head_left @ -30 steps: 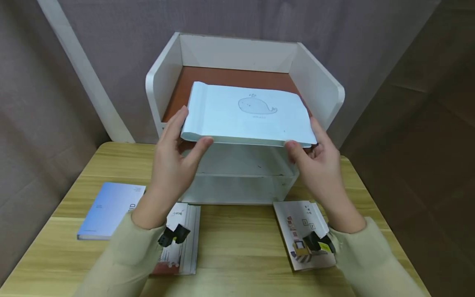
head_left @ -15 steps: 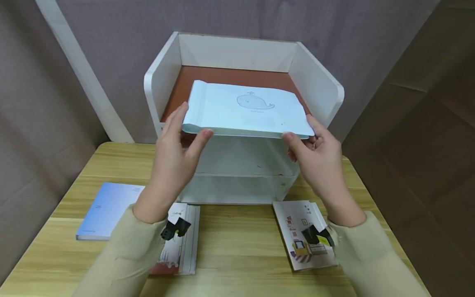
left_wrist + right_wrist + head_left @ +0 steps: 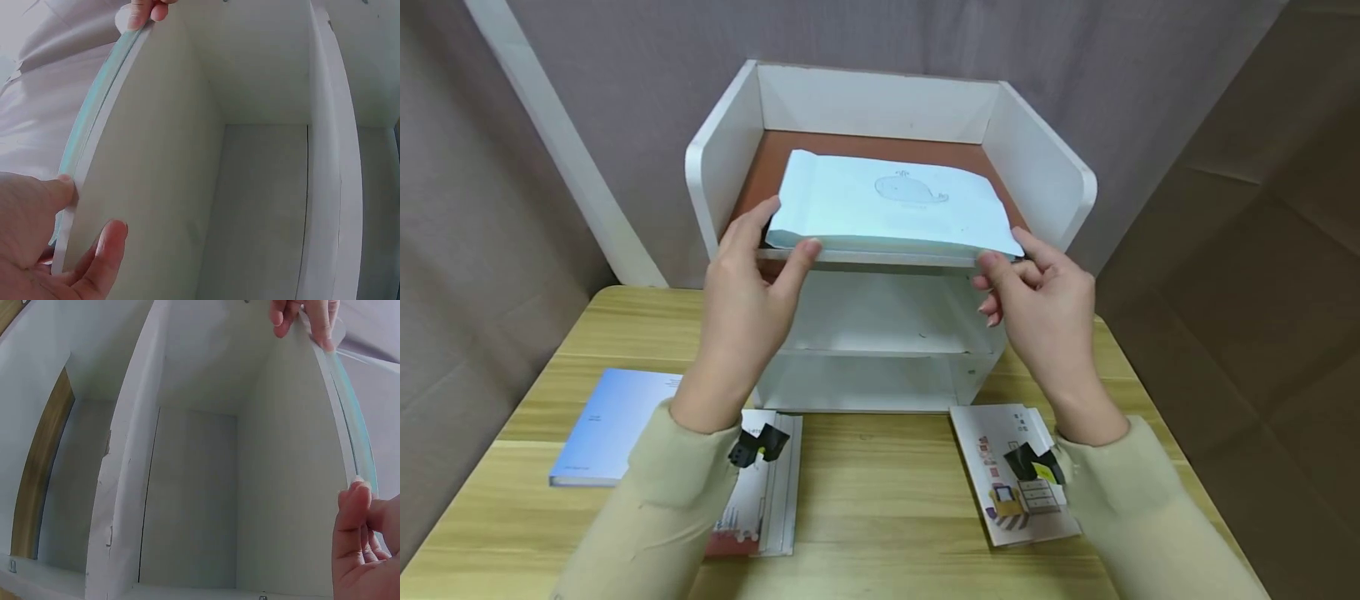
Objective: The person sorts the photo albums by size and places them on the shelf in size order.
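A pale blue book (image 3: pixel 850 200) with a whale drawing on its cover lies at the front of the white shelf unit's brown top board (image 3: pixel 857 143). My left hand (image 3: pixel 741 292) holds its left end, thumb at the front edge and fingers along the side. At the other end, my right hand (image 3: pixel 1048 317) grips the front right corner between thumb and index finger, the remaining fingers curled below. In the left wrist view the book's thin edge (image 3: pixel 94 119) runs along the board, my left fingertips showing under it. The book's far underside is hidden.
Lower compartments of the shelf unit (image 3: pixel 865 379) face me. On the wooden table (image 3: pixel 880 492), a blue book (image 3: pixel 613 425) lies left, a stack of books (image 3: pixel 781 492) sits partly under my left sleeve, and more books (image 3: pixel 1000 467) lie by my right sleeve.
Both hands have moved the pale blue book farther back and down onto the front of the top board. My right hand's lower fingers now show more below the book.
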`<state>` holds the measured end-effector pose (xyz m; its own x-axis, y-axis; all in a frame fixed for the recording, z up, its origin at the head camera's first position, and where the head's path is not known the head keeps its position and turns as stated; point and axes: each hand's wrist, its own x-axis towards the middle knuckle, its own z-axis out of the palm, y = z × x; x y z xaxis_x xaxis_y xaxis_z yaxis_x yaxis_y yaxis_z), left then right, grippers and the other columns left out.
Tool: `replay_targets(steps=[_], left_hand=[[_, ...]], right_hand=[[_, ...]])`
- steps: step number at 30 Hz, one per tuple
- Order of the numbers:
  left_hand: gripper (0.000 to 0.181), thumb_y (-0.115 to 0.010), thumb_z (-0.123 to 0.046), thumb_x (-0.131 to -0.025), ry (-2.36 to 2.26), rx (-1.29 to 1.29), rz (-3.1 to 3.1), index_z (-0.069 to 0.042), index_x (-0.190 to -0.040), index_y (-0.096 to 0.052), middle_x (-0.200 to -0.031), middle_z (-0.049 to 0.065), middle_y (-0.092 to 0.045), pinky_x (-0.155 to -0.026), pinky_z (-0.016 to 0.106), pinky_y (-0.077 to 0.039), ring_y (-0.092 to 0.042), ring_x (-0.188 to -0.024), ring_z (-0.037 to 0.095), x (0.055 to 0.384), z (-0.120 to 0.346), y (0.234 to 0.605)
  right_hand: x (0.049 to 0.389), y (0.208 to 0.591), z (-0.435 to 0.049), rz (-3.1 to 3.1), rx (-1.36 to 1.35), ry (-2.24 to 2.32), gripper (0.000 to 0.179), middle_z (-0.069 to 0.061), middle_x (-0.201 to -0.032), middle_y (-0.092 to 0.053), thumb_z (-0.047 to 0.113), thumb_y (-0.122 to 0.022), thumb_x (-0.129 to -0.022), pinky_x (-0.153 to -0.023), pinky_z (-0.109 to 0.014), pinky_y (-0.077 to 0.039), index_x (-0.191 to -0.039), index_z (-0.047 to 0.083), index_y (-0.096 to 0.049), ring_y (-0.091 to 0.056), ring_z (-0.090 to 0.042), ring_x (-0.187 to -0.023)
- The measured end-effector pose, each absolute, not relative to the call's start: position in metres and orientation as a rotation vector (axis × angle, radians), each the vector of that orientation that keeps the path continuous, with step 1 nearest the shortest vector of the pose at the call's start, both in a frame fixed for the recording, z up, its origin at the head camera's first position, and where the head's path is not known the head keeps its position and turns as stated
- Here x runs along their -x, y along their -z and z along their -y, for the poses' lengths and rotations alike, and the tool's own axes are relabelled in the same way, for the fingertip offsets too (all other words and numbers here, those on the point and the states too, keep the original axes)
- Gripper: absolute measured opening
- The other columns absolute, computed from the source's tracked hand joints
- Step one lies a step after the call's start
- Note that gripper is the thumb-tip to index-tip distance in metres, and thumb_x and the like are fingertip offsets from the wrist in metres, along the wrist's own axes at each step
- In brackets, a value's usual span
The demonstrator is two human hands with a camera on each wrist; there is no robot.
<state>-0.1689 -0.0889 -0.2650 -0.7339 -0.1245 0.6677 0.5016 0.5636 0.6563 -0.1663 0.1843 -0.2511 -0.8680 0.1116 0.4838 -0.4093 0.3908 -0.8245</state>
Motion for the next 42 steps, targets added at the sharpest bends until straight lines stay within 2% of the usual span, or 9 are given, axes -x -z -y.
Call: replay_targets(steps=[7,13,20,23,27,30,33,37,42], left_hand=[[0.059,-0.064,-0.04,-0.092,1.12,0.252,2.145,-0.008,-0.139,-0.05,-0.135,0.007,-0.052,-0.083,0.028,-0.051,-0.054,-0.11,0.015,0.169,0.088,0.262],[0.059,-0.063,-0.038,-0.093,1.128,0.263,2.185,-0.009,-0.142,-0.046,-0.135,0.007,-0.049,-0.082,0.027,-0.052,-0.055,-0.106,0.016,0.168,0.09,0.265],[0.053,-0.067,-0.02,-0.092,1.229,0.432,2.085,-0.012,-0.141,-0.045,-0.133,0.002,-0.049,-0.087,0.029,-0.053,-0.06,-0.105,0.016,0.152,0.1,0.279],[0.053,-0.069,-0.009,-0.09,1.22,0.506,2.022,-0.011,-0.139,-0.049,-0.136,0.001,-0.048,-0.087,0.032,-0.053,-0.059,-0.108,0.019,0.141,0.108,0.285],[0.057,-0.072,-0.003,-0.085,1.166,0.545,2.021,-0.01,-0.138,-0.051,-0.137,0.003,-0.048,-0.088,0.032,-0.053,-0.057,-0.111,0.019,0.127,0.121,0.293],[0.061,-0.075,-0.004,-0.082,1.122,0.527,2.077,-0.01,-0.138,-0.051,-0.138,0.005,-0.048,-0.087,0.032,-0.052,-0.056,-0.111,0.018,0.117,0.13,0.303],[0.064,-0.08,-0.008,-0.079,1.082,0.502,2.137,-0.011,-0.137,-0.052,-0.136,0.005,-0.05,-0.086,0.034,-0.053,-0.057,-0.109,0.02,0.109,0.135,0.314],[0.069,-0.083,-0.016,-0.076,1.004,0.468,2.253,-0.01,-0.137,-0.051,-0.135,0.004,-0.05,-0.084,0.037,-0.054,-0.057,-0.107,0.022,0.099,0.143,0.334],[0.076,-0.085,-0.029,-0.074,0.902,0.389,2.43,-0.008,-0.137,-0.048,-0.134,0.008,-0.049,-0.079,0.044,-0.053,-0.055,-0.106,0.025,0.088,0.159,0.365]], right_hand=[[0.168,0.25,-0.182,2.149,-0.226,-1.512,0.055,-0.008,-0.078,-0.071,0.023,-0.071,-0.089,-0.053,-0.025,-0.056,-0.137,0.006,-0.052,-0.063,-0.014,-0.052],[0.167,0.251,-0.177,2.148,-0.22,-1.501,0.054,-0.011,-0.082,-0.071,0.022,-0.07,-0.09,-0.061,-0.026,-0.057,-0.138,0.006,-0.052,-0.067,-0.016,-0.062],[0.152,0.266,-0.168,2.08,-0.328,-1.392,0.059,-0.014,-0.096,-0.069,0.009,-0.066,-0.093,-0.078,-0.017,-0.049,-0.145,0.003,-0.038,-0.064,-0.01,-0.085],[0.143,0.281,-0.164,2.011,-0.39,-1.384,0.064,-0.014,-0.103,-0.067,0.003,-0.064,-0.092,-0.083,-0.02,-0.048,-0.147,0.005,-0.032,-0.063,-0.011,-0.092],[0.135,0.305,-0.163,1.952,-0.46,-1.384,0.067,-0.013,-0.107,-0.065,-0.004,-0.064,-0.089,-0.088,-0.028,-0.048,-0.146,0.005,-0.032,-0.061,-0.021,-0.096],[0.138,0.33,-0.164,1.96,-0.505,-1.429,0.066,-0.009,-0.109,-0.065,-0.004,-0.067,-0.088,-0.088,-0.031,-0.049,-0.145,0.009,-0.036,-0.061,-0.027,-0.097],[0.137,0.352,-0.165,2.011,-0.518,-1.483,0.065,-0.01,-0.113,-0.064,-0.002,-0.069,-0.087,-0.088,-0.032,-0.049,-0.142,0.012,-0.039,-0.061,-0.025,-0.098],[0.129,0.373,-0.157,2.108,-0.486,-1.558,0.059,-0.009,-0.114,-0.062,0.004,-0.072,-0.086,-0.088,-0.033,-0.05,-0.137,0.004,-0.042,-0.06,-0.022,-0.1],[0.118,0.399,-0.142,2.258,-0.436,-1.62,0.058,-0.002,-0.114,-0.061,0.018,-0.077,-0.085,-0.088,-0.032,-0.051,-0.133,0.01,-0.047,-0.06,-0.024,-0.102]])
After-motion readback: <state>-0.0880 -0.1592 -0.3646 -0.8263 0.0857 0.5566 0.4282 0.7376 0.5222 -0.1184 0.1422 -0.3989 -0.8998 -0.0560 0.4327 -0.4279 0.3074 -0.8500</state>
